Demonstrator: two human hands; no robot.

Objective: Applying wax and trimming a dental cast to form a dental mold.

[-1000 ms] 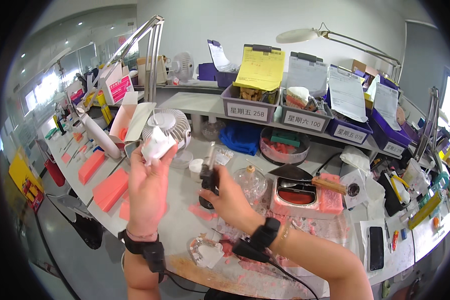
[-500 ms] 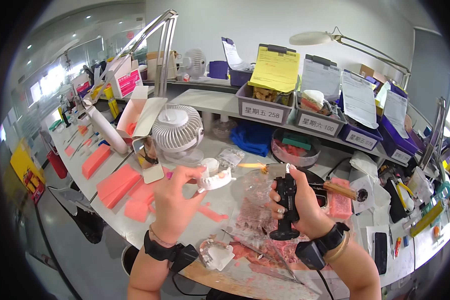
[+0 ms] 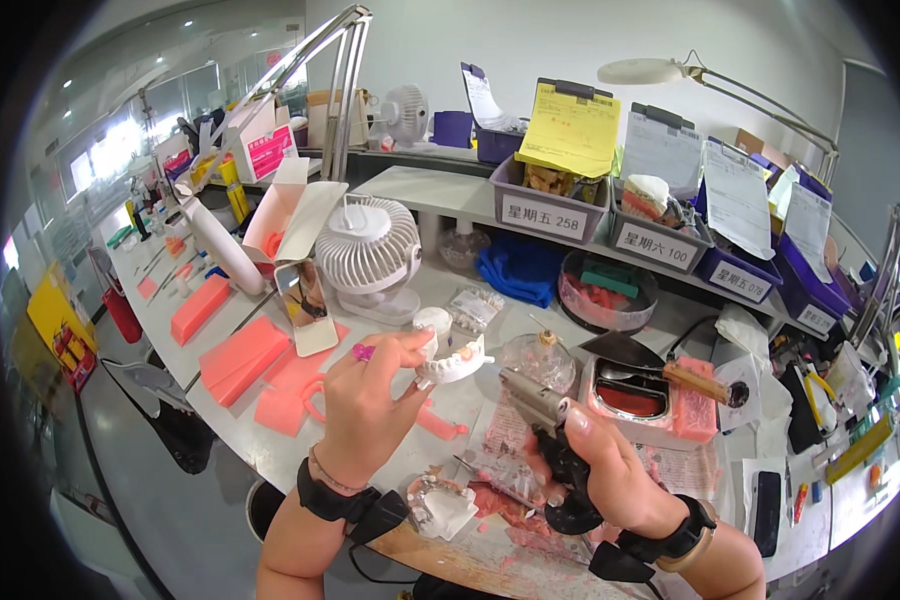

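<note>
In my left hand (image 3: 370,395) a white dental cast (image 3: 454,368), shaped like a tooth arch, is pinched between thumb and fingers above the bench. My right hand (image 3: 615,470) is wrapped round a black handheld torch (image 3: 542,405) with a metal nozzle. The nozzle tilts up and left at the cast, a short gap away; I cannot clearly make out a flame. Below, near my left wrist, a second dental cast (image 3: 442,508) lies on the bench. Behind the torch stands a small glass burner (image 3: 540,358).
Pink wax sheets (image 3: 245,362) lie on the left of the bench. A white fan (image 3: 368,250) and a small mirror (image 3: 308,310) stand behind. Right of the torch is a metal wax pot (image 3: 628,402) with a wooden-handled tool (image 3: 695,382). Labelled bins (image 3: 552,215) line the shelf.
The torch has tipped from upright, its nozzle now nearer the cast, and the orange flame no longer shows. The cast has shifted slightly right in view as the whole view moved.
</note>
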